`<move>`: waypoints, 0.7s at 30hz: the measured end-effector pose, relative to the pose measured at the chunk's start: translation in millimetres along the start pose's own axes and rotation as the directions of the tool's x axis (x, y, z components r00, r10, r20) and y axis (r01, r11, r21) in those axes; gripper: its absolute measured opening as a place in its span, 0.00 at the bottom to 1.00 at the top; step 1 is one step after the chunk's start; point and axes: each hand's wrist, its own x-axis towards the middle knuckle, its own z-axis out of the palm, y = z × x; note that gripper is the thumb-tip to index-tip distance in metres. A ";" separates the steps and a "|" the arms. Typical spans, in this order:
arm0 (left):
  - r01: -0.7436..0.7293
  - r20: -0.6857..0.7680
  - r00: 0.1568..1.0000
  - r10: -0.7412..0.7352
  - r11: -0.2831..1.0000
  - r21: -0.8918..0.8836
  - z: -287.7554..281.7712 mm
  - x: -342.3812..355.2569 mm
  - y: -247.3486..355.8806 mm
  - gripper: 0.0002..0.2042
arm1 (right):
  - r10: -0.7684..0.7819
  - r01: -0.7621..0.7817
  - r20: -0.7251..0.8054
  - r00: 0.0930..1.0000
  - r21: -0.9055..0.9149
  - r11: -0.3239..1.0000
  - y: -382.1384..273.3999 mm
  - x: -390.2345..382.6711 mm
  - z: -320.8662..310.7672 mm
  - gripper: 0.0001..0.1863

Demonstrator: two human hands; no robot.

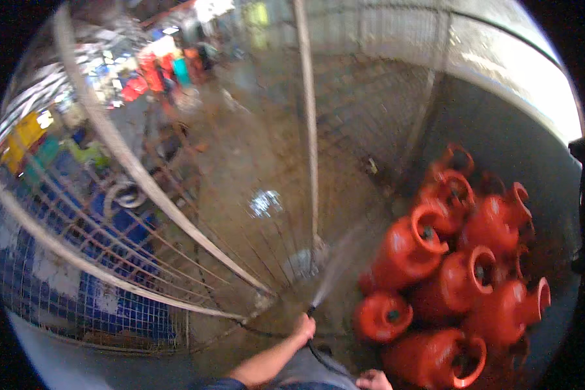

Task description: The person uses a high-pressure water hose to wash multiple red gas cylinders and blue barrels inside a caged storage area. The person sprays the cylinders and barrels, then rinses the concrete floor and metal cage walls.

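Far left, blue-and-white things behind a wire mesh fence, its pale bars bowed by the lens; a yellow shape higher up, too blurred to name. Next to the right, top, red shapes in the distance, a green one beside them, also smeared. Brown floor across the middle, one bright glint on it. Upright pale pole near centre, its foot just beyond the hands. Left forearm enters from the lower edge; left hand clamped round the end of a black hose, black tip poking out past the fingers. Hose drops from that hand and curves right over grey clothing, toward the right hand. Water leaves the tip as a pale spray, fanning up and to the right, toward the near side of the bottles. Right hand at the lower edge, partly cut off, fingers curled, near the hose; cannot tell whether it grips it. Right of both hands, a crowd of red gas bottles with ring collars, several tilted or lying, packed close and touching; a small one sits nearest the hands. Behind them, far right, a dark grey wall, bright light above its edge
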 end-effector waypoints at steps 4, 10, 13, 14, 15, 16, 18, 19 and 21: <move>-0.017 0.081 0.996 0.024 0.997 -0.076 5.2 0.0 -2.4 0.12 | 0.127 -0.137 0.089 0.988 0.114 0.984 11.7 4.2 1.0 0.34; -0.148 0.072 0.986 0.151 0.988 -0.041 20.9 6.2 7.7 0.13 | 0.192 -0.211 0.110 0.975 0.199 0.957 23.5 -4.7 14.7 0.35; -0.247 -0.059 0.965 0.257 0.960 0.134 20.7 9.9 8.4 0.13 | 0.172 -0.185 0.083 0.982 0.189 0.964 20.3 -3.4 14.7 0.34; -0.245 -0.080 0.965 0.252 0.966 0.082 19.1 9.5 8.0 0.13 | 0.154 -0.166 0.077 0.985 0.188 0.968 18.8 -2.2 13.4 0.34; -0.209 -0.073 0.975 0.212 0.977 0.048 16.6 8.1 7.4 0.13 | 0.162 -0.175 0.089 0.983 0.176 0.969 17.3 -0.2 11.6 0.34; -0.154 -0.061 0.986 0.154 0.988 0.014 13.8 5.7 6.4 0.13 | 0.154 -0.167 0.090 0.984 0.163 0.972 16.6 1.8 10.1 0.34; -0.139 -0.065 0.988 0.137 0.990 -0.026 6.7 -0.9 2.8 0.13 | 0.144 -0.160 0.112 0.983 0.152 0.975 15.4 7.1 6.1 0.35; -0.122 -0.064 0.991 0.118 0.991 -0.050 2.3 -4.5 -0.4 0.12 | 0.098 -0.117 0.120 0.988 0.165 0.979 14.7 10.1 3.7 0.36; -0.073 -0.067 0.995 0.069 0.996 -0.057 -7.2 -10.6 -11.2 0.12 | 0.085 -0.106 0.158 0.984 0.131 0.986 12.5 17.6 0.1 0.38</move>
